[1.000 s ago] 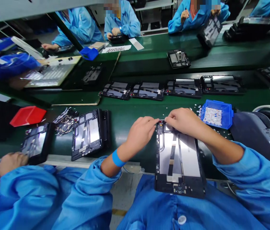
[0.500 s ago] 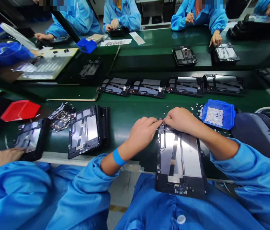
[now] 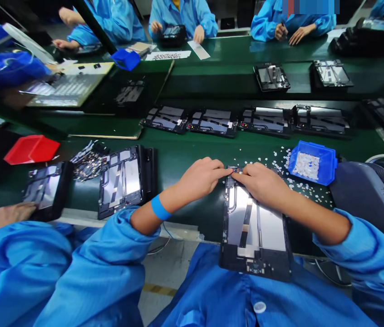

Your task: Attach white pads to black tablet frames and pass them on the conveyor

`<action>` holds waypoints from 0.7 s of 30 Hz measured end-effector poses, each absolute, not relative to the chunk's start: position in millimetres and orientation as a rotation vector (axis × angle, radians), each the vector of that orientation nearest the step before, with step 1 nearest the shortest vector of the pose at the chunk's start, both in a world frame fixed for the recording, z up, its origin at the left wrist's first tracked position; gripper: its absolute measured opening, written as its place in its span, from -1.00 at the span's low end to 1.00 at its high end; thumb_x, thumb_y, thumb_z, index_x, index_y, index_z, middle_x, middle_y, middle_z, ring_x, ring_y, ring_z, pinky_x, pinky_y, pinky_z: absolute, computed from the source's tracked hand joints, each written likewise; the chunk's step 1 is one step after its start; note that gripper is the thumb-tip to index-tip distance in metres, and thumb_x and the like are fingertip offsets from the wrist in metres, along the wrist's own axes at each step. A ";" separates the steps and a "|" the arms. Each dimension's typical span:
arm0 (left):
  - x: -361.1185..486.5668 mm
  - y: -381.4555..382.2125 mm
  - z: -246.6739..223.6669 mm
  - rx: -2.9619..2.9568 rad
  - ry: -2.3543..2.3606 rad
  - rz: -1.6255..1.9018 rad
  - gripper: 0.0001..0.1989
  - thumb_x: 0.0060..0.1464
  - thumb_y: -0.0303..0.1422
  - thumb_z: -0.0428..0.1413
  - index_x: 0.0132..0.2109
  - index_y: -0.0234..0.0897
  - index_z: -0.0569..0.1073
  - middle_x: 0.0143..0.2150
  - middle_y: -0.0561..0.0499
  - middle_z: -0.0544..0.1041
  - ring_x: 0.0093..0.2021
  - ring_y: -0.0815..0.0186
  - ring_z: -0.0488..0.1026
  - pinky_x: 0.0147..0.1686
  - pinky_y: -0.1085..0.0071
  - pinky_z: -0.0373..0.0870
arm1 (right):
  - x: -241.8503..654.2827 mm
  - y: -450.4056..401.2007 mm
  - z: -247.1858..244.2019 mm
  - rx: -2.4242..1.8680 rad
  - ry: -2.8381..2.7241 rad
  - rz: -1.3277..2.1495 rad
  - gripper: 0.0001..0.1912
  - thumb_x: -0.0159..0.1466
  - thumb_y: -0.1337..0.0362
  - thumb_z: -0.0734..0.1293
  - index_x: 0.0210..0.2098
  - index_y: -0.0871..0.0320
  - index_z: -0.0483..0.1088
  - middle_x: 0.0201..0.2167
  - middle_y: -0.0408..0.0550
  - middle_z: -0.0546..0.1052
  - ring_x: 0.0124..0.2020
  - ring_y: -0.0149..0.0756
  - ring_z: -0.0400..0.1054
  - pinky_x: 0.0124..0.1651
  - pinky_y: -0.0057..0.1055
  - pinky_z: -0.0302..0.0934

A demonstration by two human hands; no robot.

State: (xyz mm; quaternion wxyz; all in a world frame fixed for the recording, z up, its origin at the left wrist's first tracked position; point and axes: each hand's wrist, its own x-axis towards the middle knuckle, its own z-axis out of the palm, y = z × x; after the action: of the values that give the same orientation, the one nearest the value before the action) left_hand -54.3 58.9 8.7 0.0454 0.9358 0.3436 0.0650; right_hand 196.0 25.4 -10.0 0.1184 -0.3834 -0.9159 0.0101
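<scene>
An opened tablet (image 3: 273, 227), its shiny metal plates and flat cables bare, tilts from the bench toward my lap. My left hand (image 3: 202, 178) is at its top left corner, index finger stretched onto the corner and the other fingers curled; its thumb is hidden. From the right my right hand (image 3: 262, 181) reaches over the top edge. Its index finger is extended and presses beside the left fingertip, while its other fingers are bent and spread. Whatever small part lies under the two fingertips is too covered to make out.
A blue bin (image 3: 331, 165) of small white pieces stands right, with loose ones scattered around. Beside it is a grey tape machine (image 3: 365, 195). Several tablets (image 3: 212, 121) line the bench; more stand stacked (image 3: 120, 181) left. A red bin (image 3: 32, 149) and co-workers' hands (image 3: 8, 215) are nearby.
My right hand has gone from a pinch to pressing with a stretched index finger. My left hand stays at the corner. More white pieces show on the bench. Across it, a co-worker's hand has left a tablet.
</scene>
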 end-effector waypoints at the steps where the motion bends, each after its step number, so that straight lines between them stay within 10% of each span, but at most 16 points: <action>1: -55.0 59.8 9.8 2.861 1.049 0.193 -0.58 0.35 -0.50 -0.02 0.23 -0.13 0.53 -0.01 -0.09 0.58 -0.14 0.17 0.42 -0.19 0.23 0.28 | 194.4 25.4 -6.9 -1.108 -2.715 -0.010 -0.57 0.45 0.44 0.19 0.23 0.15 0.46 -0.22 0.06 0.51 -0.24 -0.17 0.26 -0.19 -0.30 0.17; 21: -39.5 49.1 16.7 3.081 1.041 0.012 -0.59 0.31 -0.50 -0.04 0.22 -0.35 0.51 -0.12 -0.20 0.62 -0.26 0.09 0.46 -0.29 0.18 0.37 | 222.7 3.5 8.9 -1.198 -2.383 0.244 -0.61 0.48 0.39 0.15 0.16 0.16 0.51 -0.16 0.09 0.55 -0.17 -0.15 0.35 -0.06 -0.24 0.27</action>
State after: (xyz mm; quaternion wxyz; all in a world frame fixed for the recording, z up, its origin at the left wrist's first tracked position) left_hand -39.5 49.1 16.7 -0.0552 0.9460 0.3195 0.0036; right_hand 222.7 3.5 8.9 0.2295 -0.4354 -0.8660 0.0886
